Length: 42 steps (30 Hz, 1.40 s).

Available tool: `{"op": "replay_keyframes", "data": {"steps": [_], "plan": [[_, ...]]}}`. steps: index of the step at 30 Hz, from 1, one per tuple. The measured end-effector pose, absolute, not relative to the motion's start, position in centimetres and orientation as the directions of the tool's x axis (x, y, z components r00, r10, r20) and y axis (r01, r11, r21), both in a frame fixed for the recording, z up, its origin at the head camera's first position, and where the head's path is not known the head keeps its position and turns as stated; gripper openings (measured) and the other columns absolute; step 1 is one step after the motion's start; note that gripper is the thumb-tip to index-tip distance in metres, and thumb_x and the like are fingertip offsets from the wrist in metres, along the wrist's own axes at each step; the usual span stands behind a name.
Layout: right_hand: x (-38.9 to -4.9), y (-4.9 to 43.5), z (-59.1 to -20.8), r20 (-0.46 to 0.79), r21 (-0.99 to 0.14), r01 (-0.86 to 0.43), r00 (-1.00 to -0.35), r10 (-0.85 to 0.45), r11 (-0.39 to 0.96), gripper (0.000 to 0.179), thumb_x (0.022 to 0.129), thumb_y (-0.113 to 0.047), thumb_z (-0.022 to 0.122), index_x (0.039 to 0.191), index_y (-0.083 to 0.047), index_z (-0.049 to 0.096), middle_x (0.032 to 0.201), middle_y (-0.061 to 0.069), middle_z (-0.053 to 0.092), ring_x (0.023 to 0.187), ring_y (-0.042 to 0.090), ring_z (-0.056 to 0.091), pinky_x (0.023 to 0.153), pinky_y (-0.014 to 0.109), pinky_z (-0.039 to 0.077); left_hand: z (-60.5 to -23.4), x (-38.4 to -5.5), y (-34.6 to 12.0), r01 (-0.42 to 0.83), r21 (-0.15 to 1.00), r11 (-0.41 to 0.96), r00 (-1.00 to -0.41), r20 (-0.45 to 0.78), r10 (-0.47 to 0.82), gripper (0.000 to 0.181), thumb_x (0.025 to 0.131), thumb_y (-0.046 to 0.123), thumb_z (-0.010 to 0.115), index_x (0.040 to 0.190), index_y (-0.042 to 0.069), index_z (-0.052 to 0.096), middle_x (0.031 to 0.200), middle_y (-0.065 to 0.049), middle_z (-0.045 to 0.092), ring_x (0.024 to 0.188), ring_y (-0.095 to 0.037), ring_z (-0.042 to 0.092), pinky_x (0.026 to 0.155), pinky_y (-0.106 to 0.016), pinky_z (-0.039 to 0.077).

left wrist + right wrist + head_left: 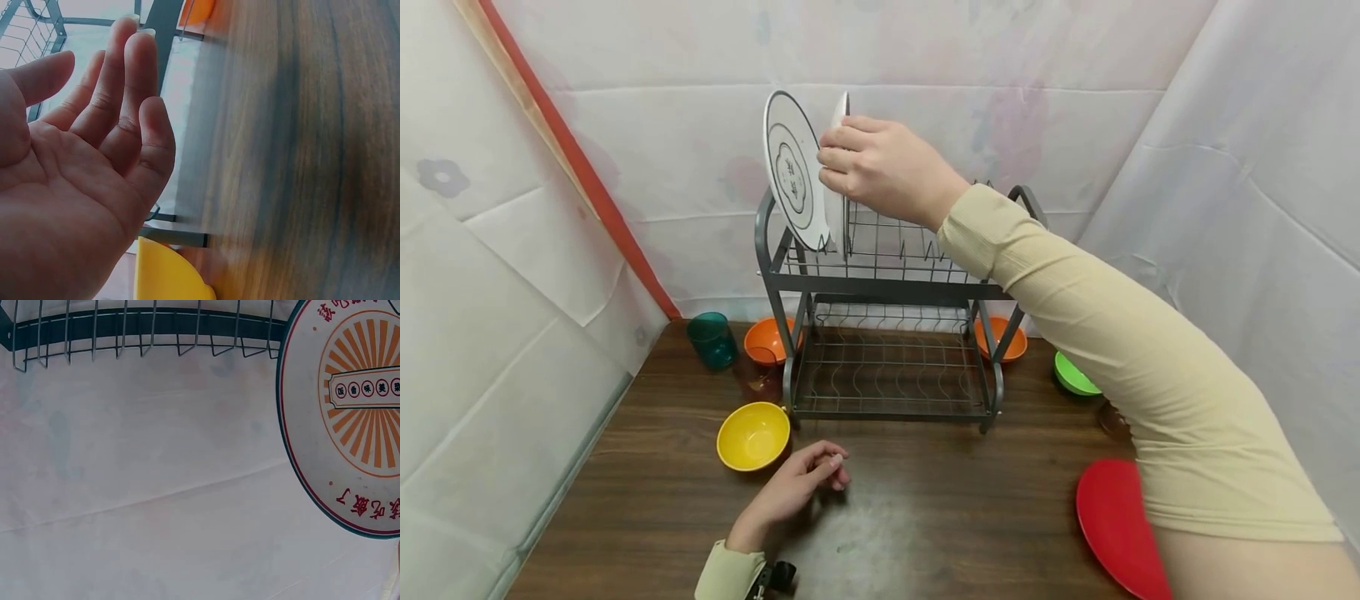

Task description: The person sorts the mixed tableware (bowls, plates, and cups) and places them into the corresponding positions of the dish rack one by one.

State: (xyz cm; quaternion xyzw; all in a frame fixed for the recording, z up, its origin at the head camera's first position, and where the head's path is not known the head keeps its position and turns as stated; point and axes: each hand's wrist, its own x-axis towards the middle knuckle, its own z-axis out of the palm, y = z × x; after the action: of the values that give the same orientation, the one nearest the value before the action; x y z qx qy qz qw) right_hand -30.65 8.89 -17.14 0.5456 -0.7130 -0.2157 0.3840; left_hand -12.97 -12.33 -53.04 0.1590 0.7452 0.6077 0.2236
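My right hand (883, 162) grips the edge of a white plate (836, 221), which stands upright on the left part of the rack's upper tier. The right wrist view shows a plate (303, 425) with a dark rim and orange rays; the hand itself is barely visible there. Left of the held plate, another white plate (790, 171) with dark line patterns leans upright in the dark wire dish rack (880, 287). My left hand (797, 483) hovers low over the table with loosely bent fingers and nothing in them, close to a yellow bowl (753, 437).
A teal cup (712, 340), a clear brownish cup (762, 382) and an orange bowl (766, 340) stand left of the rack. Toward the right are another orange bowl (1003, 338), a green bowl (1075, 375) and a red plate (1116, 521), partly behind my right arm.
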Motion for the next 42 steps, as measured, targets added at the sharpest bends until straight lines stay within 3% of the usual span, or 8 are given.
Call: {"op": "replay_keyframes", "data": {"steps": [3,9,12,18,23,30,42], "plan": [[-30.9,8.8,-17.1,0.324,0.708,-0.627,-0.122,-0.938,0.326,0.026,0.097,0.01,0.051,0.109,-0.001,0.071,0.12,0.013,0.068,0.118,0.029,0.058,0.109,0.037,0.038,-53.2,-12.9,-12.3,-0.025,0.976,0.214,-0.85,-0.134,0.51,0.035,0.107,0.022,0.048,0.123,-0.007,0.056,0.096,-0.013,0.068,0.086,-0.028,0.065,0.084,-0.044,0.053],[-31.7,8.4,-17.0,0.316,0.646,-0.649,-0.251,-0.915,0.402,0.025,0.095,0.01,0.055,0.11,-0.002,0.071,0.124,0.013,0.067,0.122,0.029,0.056,0.109,0.035,0.037,-53.4,-12.9,-12.3,-0.025,0.978,0.208,-0.847,-0.131,0.515,0.036,0.107,0.022,0.048,0.124,-0.008,0.056,0.096,-0.013,0.068,0.086,-0.026,0.065,0.084,-0.047,0.053],[-31.8,8.0,-17.1,0.312,0.628,-0.655,-0.283,-0.907,0.42,0.024,0.095,0.01,0.054,0.109,-0.001,0.07,0.127,0.013,0.065,0.125,0.029,0.054,0.111,0.036,0.035,-53.5,-12.8,-12.4,-0.025,0.978,0.205,-0.846,-0.13,0.518,0.036,0.107,0.023,0.048,0.124,-0.008,0.056,0.096,-0.012,0.068,0.085,-0.026,0.065,0.083,-0.045,0.053],[-31.6,6.7,-17.5,0.316,0.621,-0.651,-0.302,-0.899,0.437,0.024,0.098,0.009,0.05,0.11,0.001,0.069,0.134,0.016,0.06,0.134,0.03,0.046,0.117,0.039,0.024,-53.8,-12.7,-12.3,-0.015,0.98,0.198,-0.845,-0.119,0.522,0.036,0.107,0.022,0.048,0.124,-0.009,0.055,0.096,-0.013,0.068,0.086,-0.029,0.065,0.082,-0.043,0.054],[-31.6,6.1,-18.1,0.323,0.626,-0.632,-0.322,-0.89,0.457,0.033,0.099,0.005,0.049,0.127,-0.003,0.064,0.146,0.017,0.05,0.142,0.031,0.036,0.119,0.041,0.016,-53.9,-12.5,-12.3,-0.015,0.98,0.197,-0.846,-0.117,0.519,0.036,0.107,0.023,0.048,0.124,-0.009,0.055,0.096,-0.013,0.068,0.086,-0.029,0.065,0.082,-0.041,0.054],[-31.9,5.8,-18.8,0.307,0.601,-0.634,-0.379,-0.873,0.487,0.054,0.097,-0.004,0.056,0.149,-0.008,0.044,0.159,0.017,0.028,0.148,0.032,0.021,0.12,0.043,0.004,-54.1,-12.7,-12.0,-0.019,0.98,0.197,-0.853,-0.119,0.508,0.035,0.107,0.021,0.049,0.123,-0.009,0.056,0.095,-0.014,0.068,0.085,-0.028,0.065,0.082,-0.041,0.054],[-31.4,7.5,-21.6,0.423,0.448,-0.698,-0.385,-0.82,0.559,0.053,0.102,-0.016,0.045,0.154,-0.013,0.039,0.162,0.016,0.021,0.149,0.031,0.019,0.119,0.039,0.002,-55.1,-13.2,-11.4,-0.068,0.983,0.17,-0.835,-0.15,0.53,0.034,0.107,0.021,0.047,0.124,-0.007,0.056,0.097,-0.014,0.068,0.085,-0.027,0.064,0.08,-0.041,0.054]]}}
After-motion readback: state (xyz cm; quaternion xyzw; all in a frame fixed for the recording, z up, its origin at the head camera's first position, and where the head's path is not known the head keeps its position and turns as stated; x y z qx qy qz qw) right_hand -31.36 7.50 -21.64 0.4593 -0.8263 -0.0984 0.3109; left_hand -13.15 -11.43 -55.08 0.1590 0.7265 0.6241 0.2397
